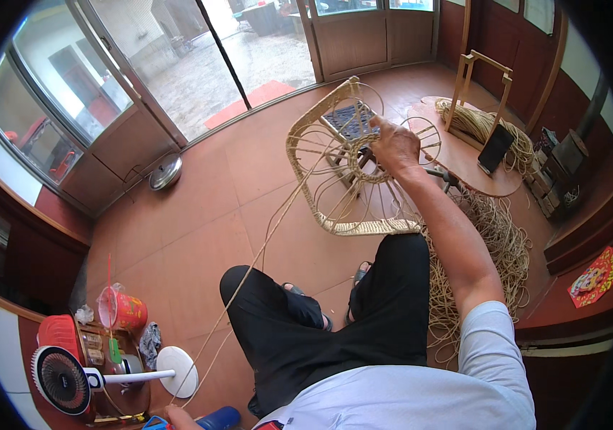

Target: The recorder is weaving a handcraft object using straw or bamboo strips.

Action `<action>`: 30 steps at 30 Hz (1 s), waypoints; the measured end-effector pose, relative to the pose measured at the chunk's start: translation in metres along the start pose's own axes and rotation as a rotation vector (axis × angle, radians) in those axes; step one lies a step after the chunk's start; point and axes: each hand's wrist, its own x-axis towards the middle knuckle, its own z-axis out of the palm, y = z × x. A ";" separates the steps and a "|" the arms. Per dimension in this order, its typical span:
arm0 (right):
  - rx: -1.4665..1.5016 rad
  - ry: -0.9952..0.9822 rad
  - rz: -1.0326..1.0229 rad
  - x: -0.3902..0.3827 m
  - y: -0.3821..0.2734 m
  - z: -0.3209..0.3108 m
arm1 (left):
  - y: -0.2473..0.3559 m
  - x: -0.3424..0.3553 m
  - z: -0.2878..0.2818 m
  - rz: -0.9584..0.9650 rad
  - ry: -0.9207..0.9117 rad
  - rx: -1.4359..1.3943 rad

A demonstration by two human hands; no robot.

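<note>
A squarish frame [367, 228] wrapped in pale cord stands tilted beyond my right knee, with strands radiating from a woven ring at its middle. My right hand [396, 149] is at the ring's upper right, its fingers closed on the cordwork; the fingertips partly hide what they pinch. Two long strands of cord [267, 242] run from the frame across my left thigh, down to the lower left. There my left hand [179, 418] shows only in part at the picture's edge, closed around the cord. A small stool with a dark woven seat [350, 122] stands behind the frame.
A big heap of loose cord [489, 251] lies right of my leg. On a round board [496, 183] rest a cord bundle, a wooden stand and a phone [495, 149]. At lower left are a fan [63, 380] and a red bucket [126, 310]. A metal lid [166, 172] lies near the glass doors.
</note>
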 end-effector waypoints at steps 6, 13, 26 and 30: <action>-0.037 0.033 0.077 0.004 0.025 -0.006 | -0.001 0.011 -0.016 0.078 -0.059 0.443; -0.029 0.033 0.176 0.004 0.045 -0.015 | 0.026 0.016 -0.048 0.182 -0.113 0.959; -0.003 0.131 -0.108 -0.024 -0.023 -0.021 | -0.206 -0.404 -0.015 -0.062 -1.546 1.576; 0.128 0.164 -0.211 -0.042 -0.069 -0.016 | -0.248 -0.496 -0.035 0.182 -1.957 1.448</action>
